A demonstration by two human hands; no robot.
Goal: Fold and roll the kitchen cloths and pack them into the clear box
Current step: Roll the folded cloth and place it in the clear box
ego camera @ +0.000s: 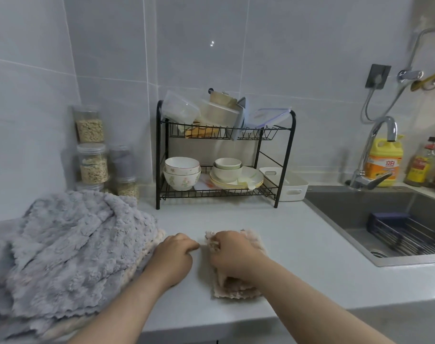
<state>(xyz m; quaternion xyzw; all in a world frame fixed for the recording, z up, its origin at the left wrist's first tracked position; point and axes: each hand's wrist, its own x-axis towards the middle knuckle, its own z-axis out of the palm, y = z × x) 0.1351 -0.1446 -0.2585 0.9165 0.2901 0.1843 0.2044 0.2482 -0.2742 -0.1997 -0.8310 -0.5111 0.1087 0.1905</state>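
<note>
A folded pinkish-beige kitchen cloth (238,289) lies in a narrow strip on the white counter (298,256), near its front edge. My right hand (232,254) lies over the cloth's far end and grips it there, fingers curled round the fluffy edge. My left hand (174,256) is just to the left of the cloth, fingers curled, resting on the bare counter and holding nothing that I can see. A heap of grey fluffy cloths (70,247), with a pale pink one underneath, sits at the left. A clear plastic box (179,109) lies tilted on the rack's top shelf.
A black two-tier dish rack (159,155) with bowls and plates stands at the back. Clear jars of grain (92,162) are stacked at the back left. A white basket (293,187) is beside the rack. The sink (355,209) with tap and yellow detergent bottle (385,162) is on the right.
</note>
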